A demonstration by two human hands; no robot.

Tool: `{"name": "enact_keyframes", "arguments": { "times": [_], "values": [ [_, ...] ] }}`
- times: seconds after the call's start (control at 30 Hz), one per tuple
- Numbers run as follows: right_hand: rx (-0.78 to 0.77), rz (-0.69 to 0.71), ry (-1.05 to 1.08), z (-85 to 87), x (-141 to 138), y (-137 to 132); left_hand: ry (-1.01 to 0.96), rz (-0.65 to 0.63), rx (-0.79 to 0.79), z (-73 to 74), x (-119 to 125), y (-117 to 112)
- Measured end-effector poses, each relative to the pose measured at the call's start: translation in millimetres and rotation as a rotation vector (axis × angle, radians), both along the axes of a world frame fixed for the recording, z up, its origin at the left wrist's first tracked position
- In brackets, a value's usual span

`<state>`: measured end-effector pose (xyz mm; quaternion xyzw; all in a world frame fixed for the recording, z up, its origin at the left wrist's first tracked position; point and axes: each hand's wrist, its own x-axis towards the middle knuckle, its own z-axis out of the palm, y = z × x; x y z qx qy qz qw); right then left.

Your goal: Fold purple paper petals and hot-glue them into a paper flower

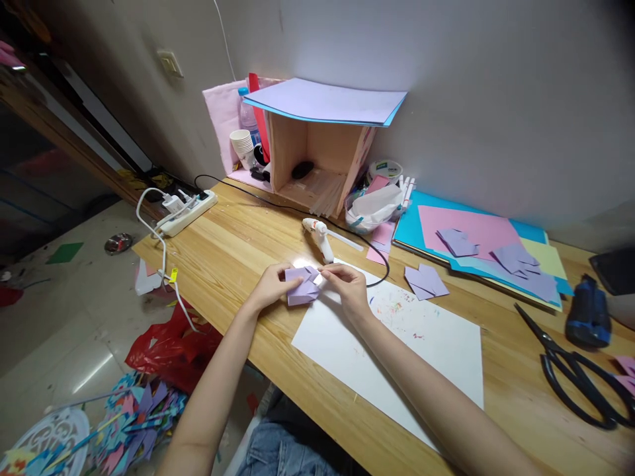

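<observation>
My left hand is closed on the left side of a folded purple paper piece, with the thumb on top. At the piece's right edge, my right hand has thumb and fingers pinched together by a small white bit; whether it grips that bit or the paper's corner is hard to see. Just beyond my hands, a white glue gun stands on the table with its black cord. A white sheet marked with coloured spots lies under my right forearm. Another folded purple paper rests at the sheet's far edge.
Black scissors and a dark blue tool lie at the right. Coloured paper sheets are stacked near the wall. A wooden box stands at the back, a power strip at the left edge. A red bag is on the floor.
</observation>
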<state>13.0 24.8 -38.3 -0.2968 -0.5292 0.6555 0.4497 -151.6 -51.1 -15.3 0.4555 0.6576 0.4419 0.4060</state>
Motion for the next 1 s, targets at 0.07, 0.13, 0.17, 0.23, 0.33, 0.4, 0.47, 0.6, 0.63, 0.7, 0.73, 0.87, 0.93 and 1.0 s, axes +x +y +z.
{"name": "enact_keyframes", "arguments": {
  "times": [0.07,0.13,0.17,0.23,0.33,0.4,0.47,0.6,0.63,0.7,0.73,0.87,0.93,1.0],
  "values": [
    [0.020,-0.118,-0.005,0.1,1.9,1.5,-0.054,0.151,0.033,-3.8,-4.5,2.6],
    [0.053,-0.208,-0.050,2.6,5.1,2.3,-0.129,0.329,0.056,-8.5,-10.1,5.2],
    [0.079,-0.230,-0.085,4.5,7.1,2.8,-0.163,0.409,0.067,-11.0,-13.1,6.2],
    [0.169,-0.234,-0.184,8.4,10.6,5.0,-0.202,0.517,0.096,-15.5,-18.4,7.2],
    [0.339,-0.237,-0.405,10.5,10.2,15.4,-0.196,0.537,0.145,-19.2,-22.7,7.1],
    [0.408,-0.238,-0.551,8.2,3.7,27.7,-0.167,0.529,0.174,-19.6,-23.0,6.8],
    [0.447,-0.180,-0.664,4.9,-7.5,41.3,-0.132,0.529,0.201,-18.7,-22.1,6.8],
    [0.523,0.007,-0.824,4.9,-30.0,58.0,-0.089,0.564,0.269,-15.0,-20.7,6.3],
    [0.530,0.038,-0.836,7.1,-32.4,58.5,-0.069,0.580,0.292,-13.7,-20.5,5.7],
    [0.524,0.068,-0.801,13.9,-31.0,55.4,0.014,0.625,0.352,-10.4,-19.9,4.1],
    [0.513,0.069,-0.760,18.2,-27.1,52.3,0.075,0.652,0.388,-8.7,-19.4,3.2],
    [0.472,0.154,-0.584,37.9,0.4,33.4,0.336,0.722,0.525,-3.8,-15.8,-0.2],
    [0.462,0.270,-0.580,46.0,13.1,22.5,0.431,0.707,0.569,-3.5,-13.9,-1.1],
    [0.474,0.330,-0.613,50.1,20.5,12.5,0.501,0.679,0.589,-4.4,-12.6,-1.6]
  ]
}}
